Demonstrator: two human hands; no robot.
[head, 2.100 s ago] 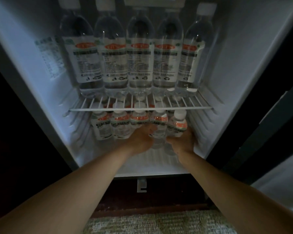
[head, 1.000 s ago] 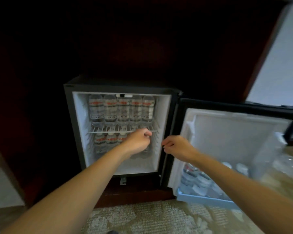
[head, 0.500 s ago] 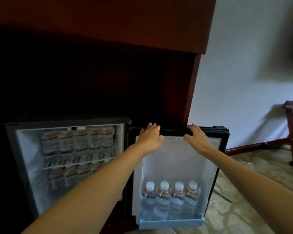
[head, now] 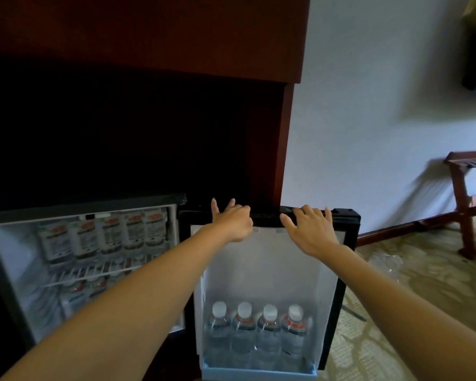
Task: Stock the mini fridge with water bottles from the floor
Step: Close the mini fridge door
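bottle labels [head: 134,232] blurred, no text legible

Left hand [head: 232,222] and right hand [head: 311,229] extended forward, palms down.
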